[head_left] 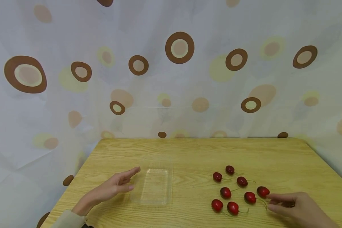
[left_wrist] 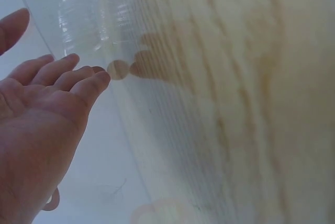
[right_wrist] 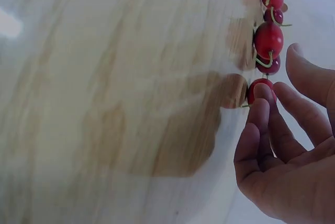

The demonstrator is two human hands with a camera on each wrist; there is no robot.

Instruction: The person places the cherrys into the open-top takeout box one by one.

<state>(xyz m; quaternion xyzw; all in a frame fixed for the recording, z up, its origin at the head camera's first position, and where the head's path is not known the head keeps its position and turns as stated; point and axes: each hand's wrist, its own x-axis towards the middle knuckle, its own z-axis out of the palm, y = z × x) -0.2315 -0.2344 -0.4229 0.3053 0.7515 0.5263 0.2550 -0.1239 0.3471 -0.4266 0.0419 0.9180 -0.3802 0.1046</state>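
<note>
My left hand (head_left: 109, 190) reaches over the table's left side, fingers extended and thumb apart, right at the near left side of a clear plastic tray (head_left: 169, 186). In the left wrist view its fingers point towards the tray's transparent wall (left_wrist: 84, 20), and the palm holds nothing. At the right, my right hand (head_left: 300, 207) has its fingers beside the rightmost red cherry (head_left: 263, 192), close to its stem. The right wrist view has the thumb standing away from that cherry, with the fingertips (right_wrist: 261, 90) overlapping it. Several other dark red cherries (head_left: 225, 192) with green stems lie loosely grouped to its left.
A light wooden table (head_left: 193, 158) carries everything. Behind it and along both sides hangs a pale curtain (head_left: 159, 85) printed with brown rings and spots. The tray lies left of the cherries, with bare wood between them.
</note>
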